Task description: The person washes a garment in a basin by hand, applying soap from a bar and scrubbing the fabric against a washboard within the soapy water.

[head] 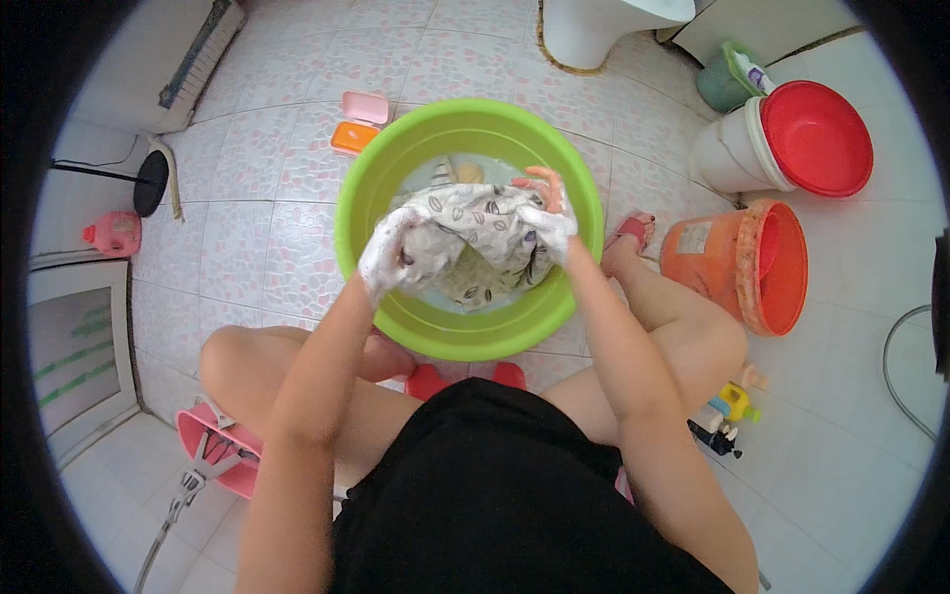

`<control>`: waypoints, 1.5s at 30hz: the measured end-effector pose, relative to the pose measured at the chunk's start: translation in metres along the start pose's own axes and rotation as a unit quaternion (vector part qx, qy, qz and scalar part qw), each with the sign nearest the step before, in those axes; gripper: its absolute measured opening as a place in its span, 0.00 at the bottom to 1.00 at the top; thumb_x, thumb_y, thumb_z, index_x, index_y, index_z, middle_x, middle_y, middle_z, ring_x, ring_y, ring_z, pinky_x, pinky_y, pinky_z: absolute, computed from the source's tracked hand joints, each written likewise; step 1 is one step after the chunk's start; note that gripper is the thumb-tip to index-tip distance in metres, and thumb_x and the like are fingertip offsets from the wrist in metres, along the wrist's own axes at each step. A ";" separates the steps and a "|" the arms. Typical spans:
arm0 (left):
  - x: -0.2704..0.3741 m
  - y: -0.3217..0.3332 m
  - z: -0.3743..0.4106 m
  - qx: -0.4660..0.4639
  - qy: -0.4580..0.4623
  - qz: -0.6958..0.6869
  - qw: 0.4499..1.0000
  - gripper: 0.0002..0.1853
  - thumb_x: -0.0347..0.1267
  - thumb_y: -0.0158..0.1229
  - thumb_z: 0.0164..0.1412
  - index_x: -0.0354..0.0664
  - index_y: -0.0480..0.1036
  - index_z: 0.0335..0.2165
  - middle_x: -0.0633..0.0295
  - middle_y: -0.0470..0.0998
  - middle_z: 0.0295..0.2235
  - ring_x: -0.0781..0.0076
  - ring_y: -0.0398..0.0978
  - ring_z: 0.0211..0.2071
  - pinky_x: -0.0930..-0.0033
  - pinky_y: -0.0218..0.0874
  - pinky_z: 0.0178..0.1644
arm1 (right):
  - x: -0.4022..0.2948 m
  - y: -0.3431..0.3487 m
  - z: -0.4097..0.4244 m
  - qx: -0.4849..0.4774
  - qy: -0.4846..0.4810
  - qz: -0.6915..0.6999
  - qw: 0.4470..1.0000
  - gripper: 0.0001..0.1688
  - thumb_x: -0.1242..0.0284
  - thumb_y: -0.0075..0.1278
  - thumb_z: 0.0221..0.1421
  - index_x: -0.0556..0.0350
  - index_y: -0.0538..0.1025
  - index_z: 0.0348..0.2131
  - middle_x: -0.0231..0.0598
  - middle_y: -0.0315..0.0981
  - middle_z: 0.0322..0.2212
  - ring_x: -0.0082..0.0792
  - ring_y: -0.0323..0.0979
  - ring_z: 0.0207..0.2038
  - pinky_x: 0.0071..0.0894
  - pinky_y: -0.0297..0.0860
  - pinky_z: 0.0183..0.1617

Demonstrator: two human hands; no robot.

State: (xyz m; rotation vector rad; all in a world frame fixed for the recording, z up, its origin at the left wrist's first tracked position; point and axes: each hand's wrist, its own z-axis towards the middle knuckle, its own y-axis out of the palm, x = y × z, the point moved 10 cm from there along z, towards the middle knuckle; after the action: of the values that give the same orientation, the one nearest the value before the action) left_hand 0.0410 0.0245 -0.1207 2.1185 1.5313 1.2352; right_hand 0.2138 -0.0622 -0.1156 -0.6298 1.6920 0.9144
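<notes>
A green plastic basin (475, 349) stands on the floor between my legs, with cloudy, sudsy water inside. Across the water lies a wet white cloth with a dark leaf print (475, 211), bunched up and partly raised. My left hand (390, 249), coated in white foam, grips the cloth's left side; its fingertips are partly hidden by foam and fabric. On the cloth's right side is my right hand (549, 211), also foamy, with the cloth in its grasp and some fingers lifted and spread. A striped piece of fabric (443, 172) shows at the far side of the water.
An open soap box, orange (354, 138) and pink (365, 108), lies beyond the basin's left side. At the right are an orange bucket (701, 249), a white bucket (731, 148) and a red basin (816, 139). A pink jug (119, 234) is far left; bottles (735, 403) stand by my right leg.
</notes>
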 end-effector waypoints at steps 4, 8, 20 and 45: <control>-0.016 -0.022 0.018 0.071 0.087 -0.154 0.982 0.18 0.42 0.43 0.50 0.40 0.67 0.35 0.58 0.71 0.32 0.66 0.70 0.33 0.66 0.66 0.32 | 0.023 0.037 -0.005 0.037 -0.066 -0.067 0.995 0.28 0.77 0.52 0.35 0.52 0.64 0.41 0.35 0.64 0.35 0.27 0.65 0.35 0.24 0.64 0.39; -0.051 -0.012 0.013 -0.007 -0.083 -0.151 0.985 0.27 0.53 0.43 0.51 0.41 0.66 0.36 0.58 0.72 0.30 0.68 0.71 0.26 0.69 0.66 0.28 | -0.021 0.134 -0.073 -0.018 -0.140 -0.329 0.934 0.23 0.76 0.50 0.38 0.54 0.66 0.39 0.37 0.64 0.29 0.27 0.65 0.28 0.25 0.64 0.29; -0.115 0.001 0.063 -0.063 0.039 -0.148 0.986 0.12 0.36 0.45 0.53 0.41 0.67 0.34 0.63 0.71 0.30 0.72 0.70 0.32 0.69 0.65 0.34 | 0.026 0.027 -0.024 0.156 0.026 -0.326 0.932 0.11 0.68 0.47 0.44 0.59 0.71 0.22 0.46 0.68 0.18 0.39 0.67 0.22 0.32 0.62 0.26; -0.102 -0.024 0.077 -0.107 0.041 -0.239 0.964 0.23 0.49 0.35 0.55 0.43 0.65 0.36 0.59 0.70 0.31 0.68 0.68 0.33 0.68 0.64 0.37 | -0.001 0.137 -0.077 0.015 -0.113 -0.326 0.938 0.08 0.76 0.45 0.42 0.54 0.66 0.29 0.45 0.64 0.25 0.43 0.66 0.24 0.35 0.63 0.29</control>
State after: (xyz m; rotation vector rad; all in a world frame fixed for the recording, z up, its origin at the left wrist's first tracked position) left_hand 0.0738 -0.0337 -0.2321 1.4618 1.7185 1.2468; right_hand 0.0651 -0.0481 -0.0679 -0.9499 1.1673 0.4566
